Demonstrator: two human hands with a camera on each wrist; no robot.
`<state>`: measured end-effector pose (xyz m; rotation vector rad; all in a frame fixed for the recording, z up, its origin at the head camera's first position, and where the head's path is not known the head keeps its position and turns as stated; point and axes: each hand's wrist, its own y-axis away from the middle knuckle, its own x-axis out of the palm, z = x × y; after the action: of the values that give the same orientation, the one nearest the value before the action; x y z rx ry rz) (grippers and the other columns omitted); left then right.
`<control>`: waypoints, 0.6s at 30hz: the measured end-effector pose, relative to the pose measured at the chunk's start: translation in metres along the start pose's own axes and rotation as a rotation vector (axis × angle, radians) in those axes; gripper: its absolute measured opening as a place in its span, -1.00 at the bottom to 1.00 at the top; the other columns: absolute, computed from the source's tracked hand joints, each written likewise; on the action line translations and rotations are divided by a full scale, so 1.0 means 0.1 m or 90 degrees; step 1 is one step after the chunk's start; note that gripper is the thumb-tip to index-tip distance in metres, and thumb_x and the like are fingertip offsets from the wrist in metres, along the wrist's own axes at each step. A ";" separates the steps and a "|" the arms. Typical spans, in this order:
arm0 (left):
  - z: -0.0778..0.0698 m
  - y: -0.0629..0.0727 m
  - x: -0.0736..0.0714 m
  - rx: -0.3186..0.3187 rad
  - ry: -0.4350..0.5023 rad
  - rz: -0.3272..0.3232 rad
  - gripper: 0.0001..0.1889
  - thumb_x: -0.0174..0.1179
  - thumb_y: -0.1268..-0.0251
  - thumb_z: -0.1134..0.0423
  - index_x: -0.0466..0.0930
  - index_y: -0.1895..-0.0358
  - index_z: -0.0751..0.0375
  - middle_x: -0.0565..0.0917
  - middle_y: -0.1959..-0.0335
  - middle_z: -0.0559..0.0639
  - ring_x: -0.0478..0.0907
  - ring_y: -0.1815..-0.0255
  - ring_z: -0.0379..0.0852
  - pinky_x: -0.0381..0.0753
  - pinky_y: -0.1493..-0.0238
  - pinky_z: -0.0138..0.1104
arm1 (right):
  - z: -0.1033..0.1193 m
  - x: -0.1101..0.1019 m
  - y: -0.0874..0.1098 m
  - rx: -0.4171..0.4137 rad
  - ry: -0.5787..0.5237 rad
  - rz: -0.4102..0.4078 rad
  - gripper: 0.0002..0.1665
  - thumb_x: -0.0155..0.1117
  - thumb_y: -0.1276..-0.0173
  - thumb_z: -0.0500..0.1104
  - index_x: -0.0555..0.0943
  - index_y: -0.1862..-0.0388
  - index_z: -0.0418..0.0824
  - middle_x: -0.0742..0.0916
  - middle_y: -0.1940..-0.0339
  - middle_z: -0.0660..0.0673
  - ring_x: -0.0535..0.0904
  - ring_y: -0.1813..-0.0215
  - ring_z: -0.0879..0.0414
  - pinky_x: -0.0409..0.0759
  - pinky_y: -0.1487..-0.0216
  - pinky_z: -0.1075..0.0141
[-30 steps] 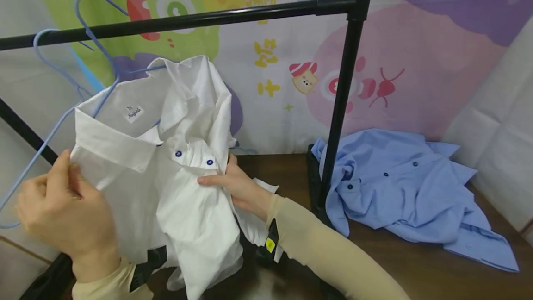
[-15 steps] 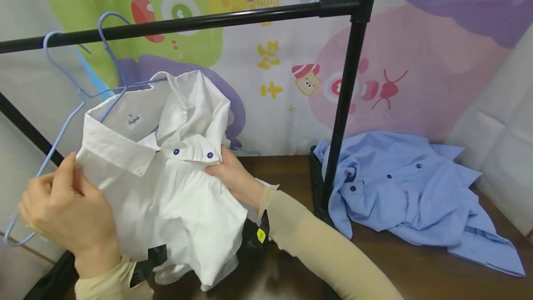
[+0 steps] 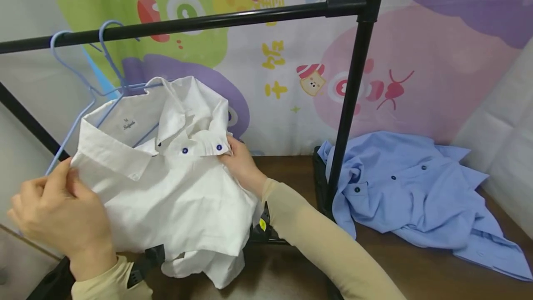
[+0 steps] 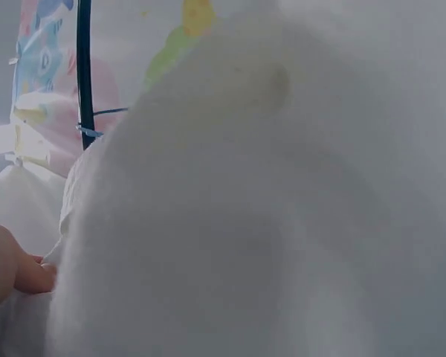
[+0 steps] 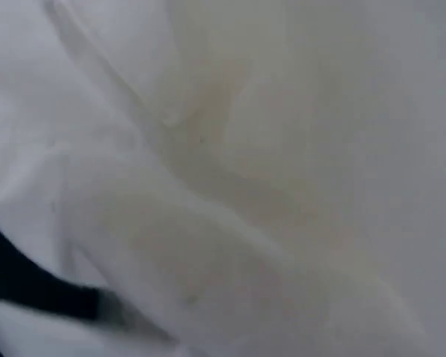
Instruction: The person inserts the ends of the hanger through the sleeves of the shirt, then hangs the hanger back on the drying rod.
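1. We see that the hanger [image 3: 122, 86] has dropped: its hook, raised above the rail [image 3: 200, 23] a second ago, now sits over the bar beside a second hanger [image 3: 92, 95].
2. The white shirt [image 3: 179, 193] has sunk with it and spread flatter; it is at the rack, with that dropped hanger running into its collar [image 3: 112, 154].
3. Our left grip [image 3: 62, 212] has stayed narrow, thumb and finger pinching the shoulder cloth outside the collar.
4. Our right grip [image 3: 243, 163] has slid outward and holds the shirt's edge just beside the outer blue button [image 3: 219, 147]; its fingertips are hidden, so we cannot tell how tightly.
5. For the work in hand, we judge that the rail now takes some of the weight, leaving both grips freer to tend the cloth.
6. The far shoulder looks bunched, so we think the cloth there is not yet smooth over the wire.
7. The blue shirt [image 3: 410, 198] lies crumpled on the table [image 3: 395, 267], unchanged.
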<state>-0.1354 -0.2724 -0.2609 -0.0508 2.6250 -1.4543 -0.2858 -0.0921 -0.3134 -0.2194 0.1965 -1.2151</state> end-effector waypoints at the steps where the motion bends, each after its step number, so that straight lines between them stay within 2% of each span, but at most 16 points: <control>1: 0.00 0.00 0.00 -0.002 -0.001 0.002 -0.64 0.04 -0.22 -0.01 0.68 0.18 0.16 0.52 0.35 0.33 0.36 0.25 0.35 0.20 0.12 0.04 | -0.04 0.00 0.00 0.009 0.011 -0.010 -0.57 0.12 -0.26 -0.35 0.47 -0.14 -0.26 0.59 -0.09 -0.15 0.48 -0.05 0.13 0.41 -0.09 0.35; 4: 0.00 -0.01 0.00 -0.012 -0.003 0.012 -0.65 0.04 -0.22 0.00 0.67 0.18 0.16 0.52 0.34 0.33 0.36 0.21 0.35 0.18 0.06 0.04 | -0.17 -0.01 0.02 0.052 0.052 -0.027 -0.67 0.19 -0.23 -0.29 0.56 -0.01 -0.26 0.65 0.05 -0.14 0.51 0.11 0.17 0.46 0.05 0.36; 6: 0.00 -0.01 -0.02 -0.018 -0.007 0.018 -0.65 0.03 -0.23 0.01 0.67 0.17 0.16 0.52 0.32 0.33 0.35 0.18 0.35 0.16 0.01 0.03 | -0.26 -0.02 0.04 0.092 0.103 -0.029 -0.72 0.24 -0.21 -0.24 0.60 0.08 -0.22 0.68 0.14 -0.10 0.53 0.18 0.18 0.49 0.12 0.35; 10: 0.00 -0.01 -0.01 -0.026 -0.018 0.023 -0.65 0.01 -0.25 0.02 0.66 0.17 0.17 0.52 0.30 0.32 0.35 0.14 0.34 0.13 -0.06 0.02 | -0.41 -0.04 0.09 0.169 0.186 -0.005 -0.74 0.30 -0.16 -0.18 0.62 0.14 -0.18 0.69 0.28 -0.03 0.55 0.28 0.18 0.51 0.23 0.36; 15: 0.03 -0.01 0.03 -0.036 -0.013 0.021 -0.65 0.02 -0.23 0.02 0.67 0.18 0.17 0.52 0.30 0.31 0.35 0.13 0.33 0.15 -0.03 0.03 | -0.49 -0.04 0.13 0.251 0.146 0.000 -0.82 0.30 -0.13 -0.25 0.60 0.26 -0.28 0.54 0.62 0.00 0.40 0.60 0.21 0.39 0.56 0.41; 18: 0.02 -0.01 0.03 -0.044 -0.005 0.023 -0.67 0.04 -0.23 0.03 0.67 0.18 0.17 0.52 0.30 0.30 0.35 0.11 0.33 0.15 -0.03 0.03 | -0.53 -0.02 0.13 0.277 0.120 -0.005 -0.86 0.28 -0.14 -0.28 0.57 0.31 -0.29 0.44 0.73 -0.02 0.30 0.70 0.19 0.32 0.65 0.41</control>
<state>-0.1380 -0.2747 -0.2613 -0.0154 2.6550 -1.3490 -0.2885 -0.0888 -0.3677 0.2732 0.0906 -1.2560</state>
